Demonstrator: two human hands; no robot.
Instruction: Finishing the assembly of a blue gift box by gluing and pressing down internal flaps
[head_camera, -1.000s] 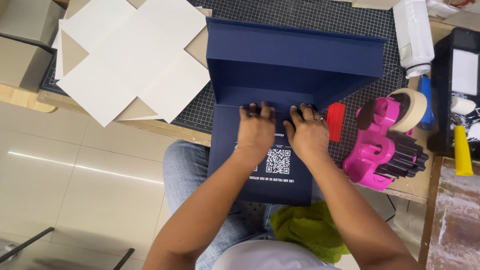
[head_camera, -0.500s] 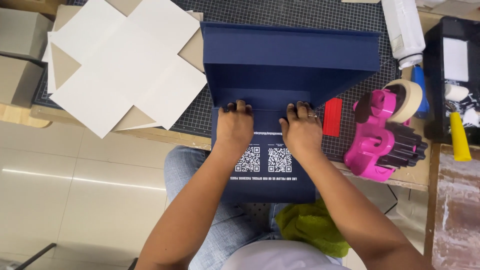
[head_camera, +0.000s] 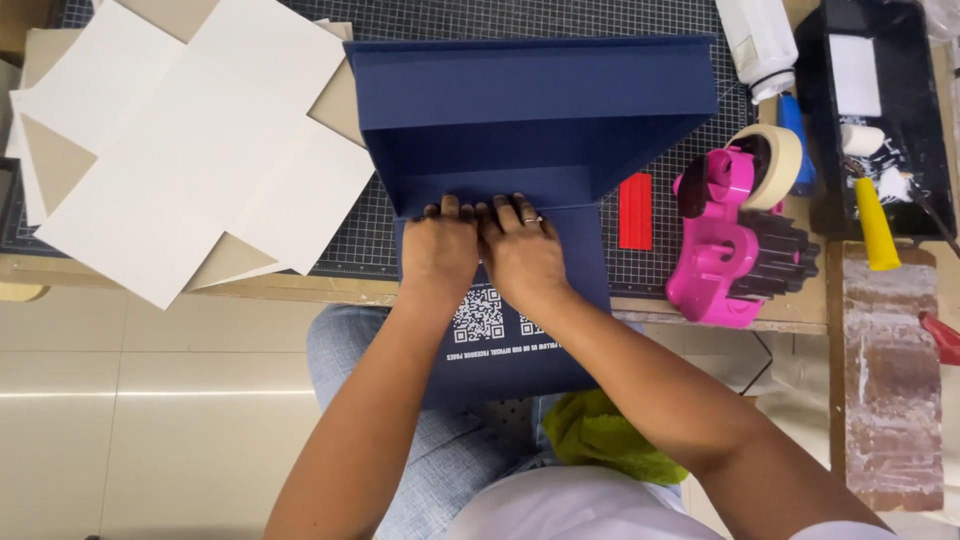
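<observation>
A gridded mat covered the bench. At six o'clock of it, the left hand and right hand lay flat, side by side, pressing the blue box flap, apparently to crease its fold. White blanks waited at nine o'clock, a pink dispenser at three.

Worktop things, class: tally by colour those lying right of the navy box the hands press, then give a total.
Pink: 1, tape dispenser
Red: 1, flat bar
White: 1, bottle
Black: 1, tray
Yellow: 1, nozzle
Total: 5
Left hand and right hand press the navy box.
</observation>
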